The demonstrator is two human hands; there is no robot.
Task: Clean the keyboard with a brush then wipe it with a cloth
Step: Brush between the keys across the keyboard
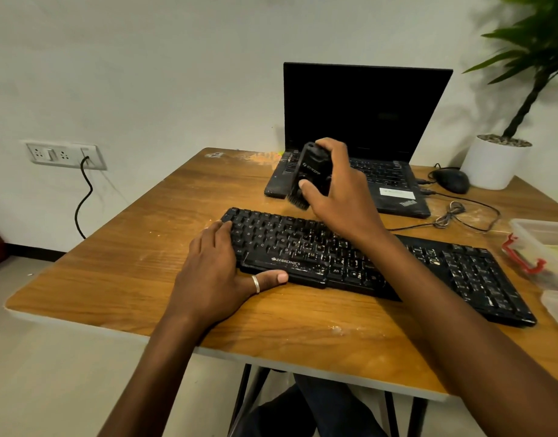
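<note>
A black keyboard (429,266) with white specks on its keys lies slanted across the wooden table (120,266). My left hand (214,275) rests on the keyboard's left end, fingers on the keys and thumb along the front edge. My right hand (337,187) grips a black brush (309,175) above the keyboard's back edge, bristles pointing down and clear of the keys. No cloth is in view.
An open black laptop (366,121) stands behind the keyboard, with a black mouse (452,180) and coiled cable (451,214) to its right. A white plant pot (492,162) sits at the back right. Clear plastic containers (542,247) stand at the right edge. A wall socket (65,156) is at left.
</note>
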